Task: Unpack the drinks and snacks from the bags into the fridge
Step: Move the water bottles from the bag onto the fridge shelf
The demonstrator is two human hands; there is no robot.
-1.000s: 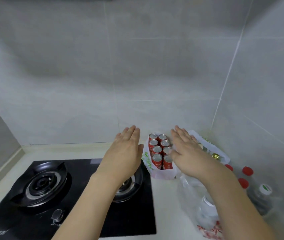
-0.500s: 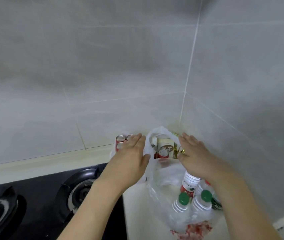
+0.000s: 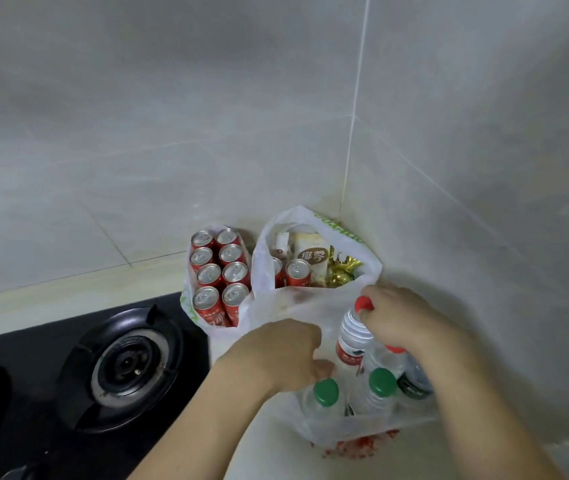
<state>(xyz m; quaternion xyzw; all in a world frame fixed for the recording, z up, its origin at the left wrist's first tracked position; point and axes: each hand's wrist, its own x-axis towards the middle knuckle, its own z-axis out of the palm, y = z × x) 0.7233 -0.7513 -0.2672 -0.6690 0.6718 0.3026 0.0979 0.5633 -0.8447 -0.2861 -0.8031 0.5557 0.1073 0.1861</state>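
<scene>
Surroundings, as I see them from the head camera: a black gas hob (image 3: 68, 382) takes the left part of the desk (image 3: 269, 445), one burner (image 3: 127, 365) fully in view and a second cut off at the left edge. Grey tiled walls (image 3: 207, 116) meet at the desk's far right corner.

Three thin plastic bags stand packed into that corner, touching one another.

Item 1, left bag (image 3: 189, 306), just beside the hob's right edge: red cans (image 3: 219, 271), silver tops up, eight counted, in two rows of four.

Item 2, corner bag (image 3: 311, 218), white with green print: two more red cans (image 3: 297, 271), a cream snack packet (image 3: 312, 254) with brown lettering, gold-wrapped sweets (image 3: 340, 271); their number I cannot tell.

Item 3, near bag (image 3: 345, 431), translucent with a red pattern at its base, nearest the desk's front edge: clear bottles, upright. Two green caps (image 3: 326, 392), two red caps, one dark-labelled bottle (image 3: 414, 382) half hidden under my right wrist.

My left hand (image 3: 279, 355) is at the bag's left rim, its fingers curled down into the opening; whether they pinch the plastic or a bottle I cannot tell. My right hand (image 3: 401, 320) grips the neck of the red-capped bottle (image 3: 352, 337), fingers wrapped just under the cap (image 3: 362, 303). The bag's wall and the neighbouring bottles crowd it.
</scene>
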